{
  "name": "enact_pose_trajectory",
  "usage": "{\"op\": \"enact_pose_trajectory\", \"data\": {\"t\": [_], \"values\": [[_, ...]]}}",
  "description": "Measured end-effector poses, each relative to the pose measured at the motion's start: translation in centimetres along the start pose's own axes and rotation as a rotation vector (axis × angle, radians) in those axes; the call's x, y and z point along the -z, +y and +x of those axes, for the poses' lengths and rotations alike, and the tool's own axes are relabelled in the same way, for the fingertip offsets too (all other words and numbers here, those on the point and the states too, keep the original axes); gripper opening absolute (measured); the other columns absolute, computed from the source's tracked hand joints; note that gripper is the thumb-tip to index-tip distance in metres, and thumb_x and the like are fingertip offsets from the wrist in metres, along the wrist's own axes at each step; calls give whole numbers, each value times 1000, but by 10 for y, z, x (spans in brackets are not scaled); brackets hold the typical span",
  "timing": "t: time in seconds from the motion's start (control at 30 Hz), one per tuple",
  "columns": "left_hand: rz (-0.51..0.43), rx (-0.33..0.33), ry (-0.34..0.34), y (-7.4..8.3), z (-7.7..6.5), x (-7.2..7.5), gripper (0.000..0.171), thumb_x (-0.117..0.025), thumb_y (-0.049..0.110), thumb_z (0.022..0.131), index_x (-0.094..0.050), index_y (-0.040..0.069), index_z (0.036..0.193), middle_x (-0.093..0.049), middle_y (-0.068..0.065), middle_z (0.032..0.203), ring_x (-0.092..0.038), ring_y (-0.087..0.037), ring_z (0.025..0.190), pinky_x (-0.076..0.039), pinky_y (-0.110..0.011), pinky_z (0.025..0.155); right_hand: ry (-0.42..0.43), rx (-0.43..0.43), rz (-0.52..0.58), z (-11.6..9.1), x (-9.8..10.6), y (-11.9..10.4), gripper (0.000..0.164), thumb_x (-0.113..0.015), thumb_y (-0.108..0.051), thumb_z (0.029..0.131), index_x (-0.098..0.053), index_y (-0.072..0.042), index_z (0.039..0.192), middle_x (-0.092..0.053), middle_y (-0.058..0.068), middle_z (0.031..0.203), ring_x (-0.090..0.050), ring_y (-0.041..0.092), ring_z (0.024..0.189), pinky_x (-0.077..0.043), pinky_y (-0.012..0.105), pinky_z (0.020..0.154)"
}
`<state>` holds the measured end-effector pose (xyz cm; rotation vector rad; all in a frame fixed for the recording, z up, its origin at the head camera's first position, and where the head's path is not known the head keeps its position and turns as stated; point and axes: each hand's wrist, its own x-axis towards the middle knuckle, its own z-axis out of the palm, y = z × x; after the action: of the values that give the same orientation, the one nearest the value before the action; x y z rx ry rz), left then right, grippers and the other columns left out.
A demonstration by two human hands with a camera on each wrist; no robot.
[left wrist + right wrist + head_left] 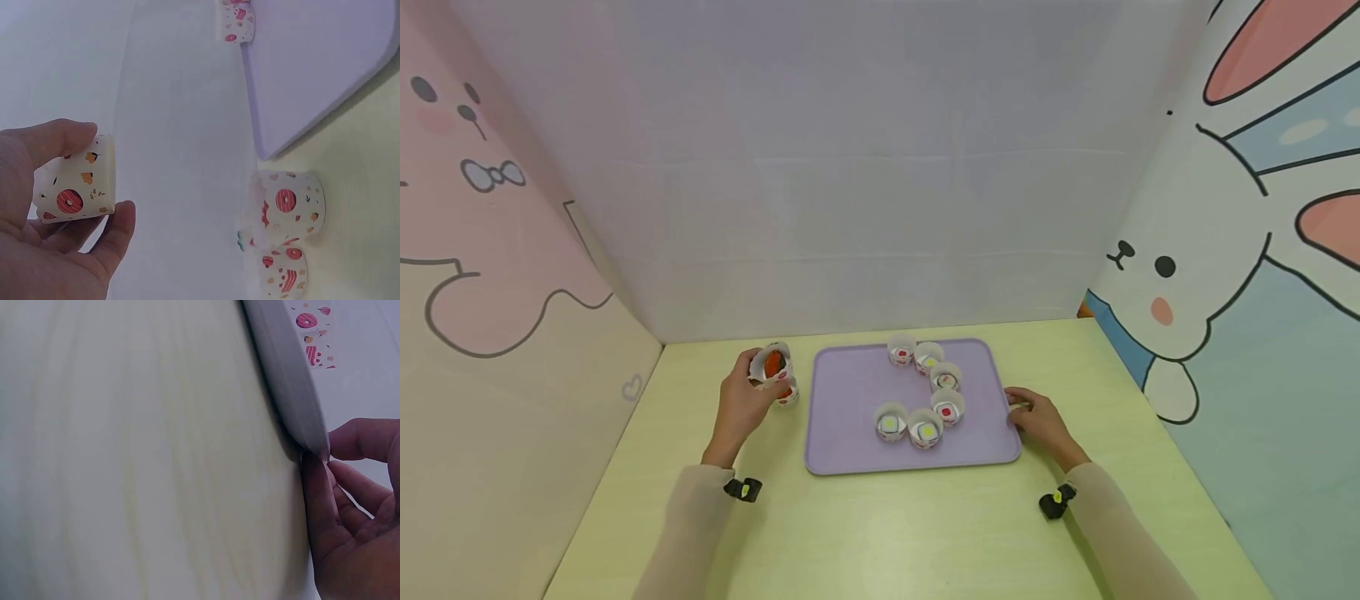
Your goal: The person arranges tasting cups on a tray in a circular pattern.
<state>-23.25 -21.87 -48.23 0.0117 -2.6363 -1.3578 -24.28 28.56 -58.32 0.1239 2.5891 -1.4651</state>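
My left hand (743, 410) holds a small white paper baking cup (78, 181) printed with donuts, its thumb on one side and fingers on the other. Beside that hand, left of the tray, two more printed cups stand on the table, one cup (290, 203) larger in the left wrist view than its neighbour cup (284, 275). Orange-red contents (774, 363) show inside a cup at the left hand. At the right side of the lilac tray (850, 392), my right hand (1042, 423) pinches the rim, thumb above and a finger beneath the edge.
Several paper cups stand on the tray in a curve, from a back cup (901, 350) round to a front cup (891, 423). They have red, yellow or green pieces inside. The pale wooden table (880, 533) meets a white back wall (865, 208) and printed side panels.
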Motion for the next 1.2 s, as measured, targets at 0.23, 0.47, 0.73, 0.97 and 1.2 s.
{"op": "enact_pose_trajectory", "data": {"t": [0.23, 0.47, 0.73, 0.97, 1.2], "values": [[2, -48, -27, 13, 3, -21, 66, -76, 23, 83, -45, 10, 140, -65, -18, 114, -66, -29, 86, -54, -34, 67, 7, 12, -13, 1, -1, 1, 56, -60, -2, 86, -51, -2, 141, -59, 21, 127, -60, 14, 90, -52, 26, 71], [27, -41, -55, 17, 6, -41, 65, -78, 27, 81, -49, 11, 137, -66, -16, 113, -61, -29, 84, -51, -34, 65, 7, 11, -22, 2, -1, 1, 56, -59, -2, 85, -51, -2, 140, -59, 21, 128, -60, 14, 89, -52, 26, 70], [24, -30, -94, 20, 9, -61, 67, -78, 30, 80, -49, 13, 138, -65, -17, 123, -64, -33, 98, -54, -42, 74, 11, 11, -10, 1, -1, 0, 55, -59, -1, 86, -51, -2, 140, -59, 21, 127, -60, 13, 88, -52, 26, 69], [10, -32, -111, 17, 8, -81, 66, -79, 29, 79, -50, 13, 137, -65, -16, 125, -64, -32, 102, -53, -45, 79, 14, 17, -12, -1, -1, -2, 55, -58, -2, 85, -51, -2, 140, -59, 22, 127, -60, 12, 88, -52, 25, 69], [-4, -37, -115, 13, 8, -98, 61, -79, 26, 78, -54, 12, 131, -67, -14, 118, -64, -31, 102, -53, -45, 78, 14, 9, 3, -2, 0, -4, 55, -59, -1, 85, -51, -1, 140, -59, 22, 126, -60, 13, 88, -52, 25, 69]]}}
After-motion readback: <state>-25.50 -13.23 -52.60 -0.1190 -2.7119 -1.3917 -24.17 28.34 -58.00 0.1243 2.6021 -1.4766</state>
